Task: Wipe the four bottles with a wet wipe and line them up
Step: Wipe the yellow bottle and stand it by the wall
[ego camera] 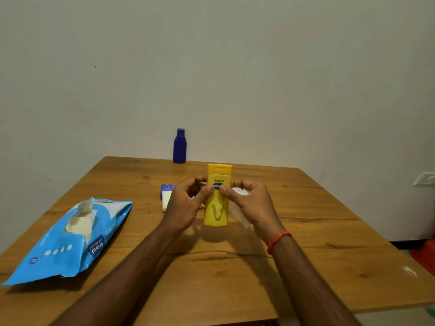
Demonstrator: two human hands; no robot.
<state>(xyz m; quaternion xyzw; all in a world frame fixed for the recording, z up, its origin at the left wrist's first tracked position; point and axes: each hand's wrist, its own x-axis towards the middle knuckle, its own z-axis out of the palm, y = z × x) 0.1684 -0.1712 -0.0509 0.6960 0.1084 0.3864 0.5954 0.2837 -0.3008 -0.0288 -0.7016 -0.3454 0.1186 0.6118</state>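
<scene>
Your left hand [183,205] and right hand [251,203] both grip yellow bottle [216,205] upright over table [306,231], thumbs on front label. Right hand also holds wet wipe [237,208] beside bottle. Smooth stiff plastic, likely light, slippery once damp: hold mid-body, not cap. Label reads "Vas…", rest covered. Wipes pack [70,238], left of yellow bottle: "mee mee".

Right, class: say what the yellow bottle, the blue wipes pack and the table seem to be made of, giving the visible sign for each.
Yellow bottle: probably plastic, smooth, faintly glossy; even moulded colour. Blue wipes pack: thin plastic film, shiny; it creases and sags. Table: wood or wood-look laminate, satin; grain and knots show, but which cannot be told.
</scene>
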